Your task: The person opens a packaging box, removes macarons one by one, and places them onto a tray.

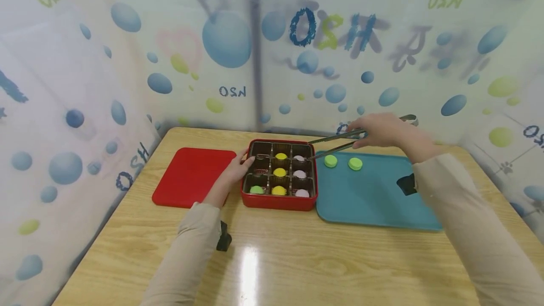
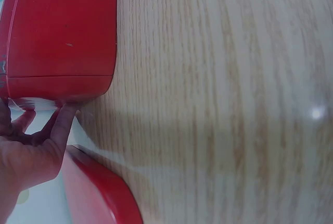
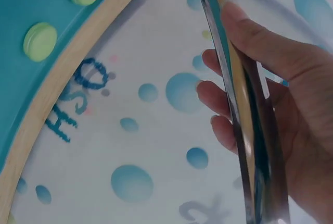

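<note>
A red box (image 1: 278,202) with a brown divided insert stands mid-table. Yellow macarons (image 1: 279,173) fill its middle column and pale pink macarons (image 1: 299,174) its right column; one green macaron (image 1: 256,190) sits at the front left. My left hand (image 1: 235,170) holds the box's left side, thumb over the rim. Steel tongs (image 1: 335,149) are in my right hand (image 1: 376,129), their arms apart and tips at the box's far right corner, with nothing seen between them. Two light green macarons (image 1: 330,161) lie on the blue tray (image 1: 374,202).
A red lid (image 1: 191,178) lies flat left of the box. The blue tray adjoins the box's right side. Behind the wooden table (image 1: 297,259) stands a patterned wall (image 1: 229,107), close to the far edge.
</note>
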Demonstrator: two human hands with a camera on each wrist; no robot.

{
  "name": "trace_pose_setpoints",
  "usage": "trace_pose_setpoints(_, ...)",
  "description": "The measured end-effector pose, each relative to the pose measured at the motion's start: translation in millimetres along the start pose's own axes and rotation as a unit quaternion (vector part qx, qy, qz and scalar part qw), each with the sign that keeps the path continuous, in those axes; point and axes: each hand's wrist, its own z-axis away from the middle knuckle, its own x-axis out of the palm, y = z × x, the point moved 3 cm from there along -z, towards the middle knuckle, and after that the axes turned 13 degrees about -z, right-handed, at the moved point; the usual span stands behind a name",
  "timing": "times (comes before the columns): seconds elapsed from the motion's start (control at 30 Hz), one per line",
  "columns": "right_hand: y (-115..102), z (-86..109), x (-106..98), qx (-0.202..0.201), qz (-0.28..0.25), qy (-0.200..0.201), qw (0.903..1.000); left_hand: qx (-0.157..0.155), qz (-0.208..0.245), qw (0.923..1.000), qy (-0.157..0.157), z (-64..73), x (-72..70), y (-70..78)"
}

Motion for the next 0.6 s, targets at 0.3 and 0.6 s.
trace_pose_setpoints(0.3,-30,-14.1,14,-0.054,-0.023,0.005,0.9983,0.013,-0.011,0.9998,0.011,-6.4,0.0,-5.9)
trace_pose_setpoints(0.6,-59,-28.4,36,-0.13,-0.041,-0.001,0.9907,0.008,-0.01,0.9999,0.003,-0.3,-0.9,-0.4)
